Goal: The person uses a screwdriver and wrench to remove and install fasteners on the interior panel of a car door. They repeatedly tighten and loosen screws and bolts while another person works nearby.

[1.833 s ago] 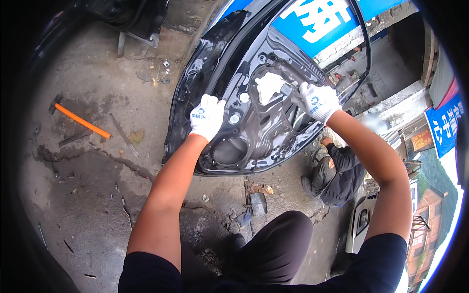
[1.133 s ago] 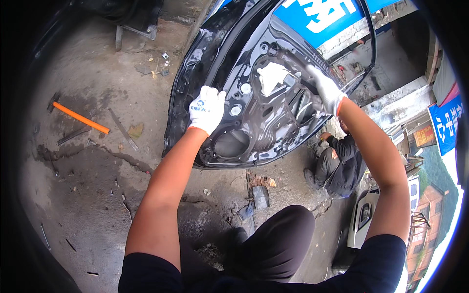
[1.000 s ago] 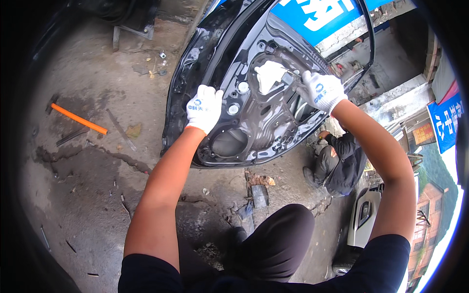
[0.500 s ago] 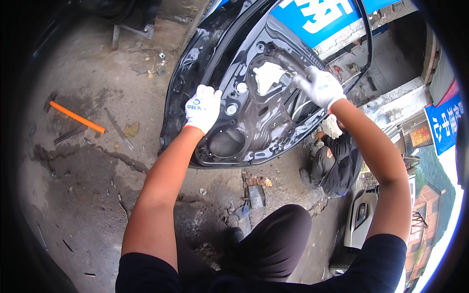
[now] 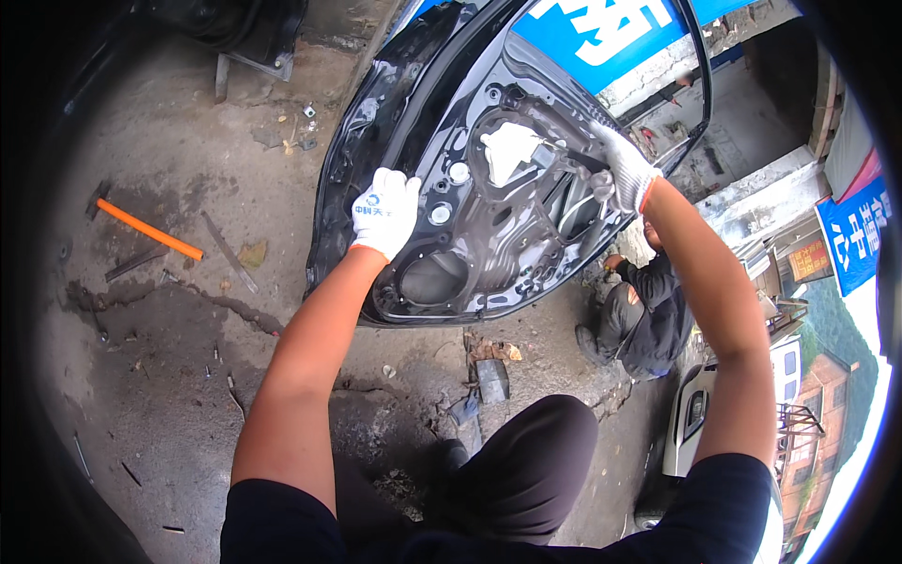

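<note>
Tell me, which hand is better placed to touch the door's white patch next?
Probably the right hand: it looks nearer the white patch, while the left hand seems to grip the black door.

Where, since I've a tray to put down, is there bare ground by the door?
Mainly the ground between the orange-handled hammer and the black car door, above the thin strip; small debris lies nearer the door. Below the door, scraps crowd the ground by the knee.

Between the white-gloved left hand (image 5: pixel 386 212) and white-gloved right hand (image 5: pixel 621 171), an open gap spans the glossy black metal car door (image 5: pixel 493 230); a crouching dark-clothed person (image 5: pixel 655 324) obstructs beyond its lower-right edge.
</note>
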The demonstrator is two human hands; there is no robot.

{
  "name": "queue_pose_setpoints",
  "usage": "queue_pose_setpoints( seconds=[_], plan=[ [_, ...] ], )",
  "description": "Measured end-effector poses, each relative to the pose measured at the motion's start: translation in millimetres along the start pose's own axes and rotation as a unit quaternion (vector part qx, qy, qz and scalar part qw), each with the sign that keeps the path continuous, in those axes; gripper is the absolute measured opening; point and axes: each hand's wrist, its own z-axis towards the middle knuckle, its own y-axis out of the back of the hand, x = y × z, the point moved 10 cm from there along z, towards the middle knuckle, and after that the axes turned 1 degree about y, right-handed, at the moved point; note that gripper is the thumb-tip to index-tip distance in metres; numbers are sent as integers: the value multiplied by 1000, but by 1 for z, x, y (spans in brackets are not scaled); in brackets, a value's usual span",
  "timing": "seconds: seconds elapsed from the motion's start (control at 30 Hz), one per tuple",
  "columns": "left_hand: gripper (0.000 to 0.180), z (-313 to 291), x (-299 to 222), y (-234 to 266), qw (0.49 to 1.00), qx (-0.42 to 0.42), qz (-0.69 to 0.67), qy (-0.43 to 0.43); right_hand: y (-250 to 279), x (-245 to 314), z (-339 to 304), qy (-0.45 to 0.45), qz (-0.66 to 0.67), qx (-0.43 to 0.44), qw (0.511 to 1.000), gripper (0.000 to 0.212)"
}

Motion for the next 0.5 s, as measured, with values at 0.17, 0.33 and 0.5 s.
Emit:
queue_pose_setpoints(
  seconds=[0.17,0.33,0.5],
  plan=[
    [31,1,-5,1,1000,18,18,0,14,53,-13,311,2,-45,949,33],
    [36,1,2,0,997,41,27,53,5,30,-38,378,-47,-157,911,46],
    [39,-3,1,9,988,18,-8,151,5,28,-58,406,-246,-296,829,49]
  ],
)
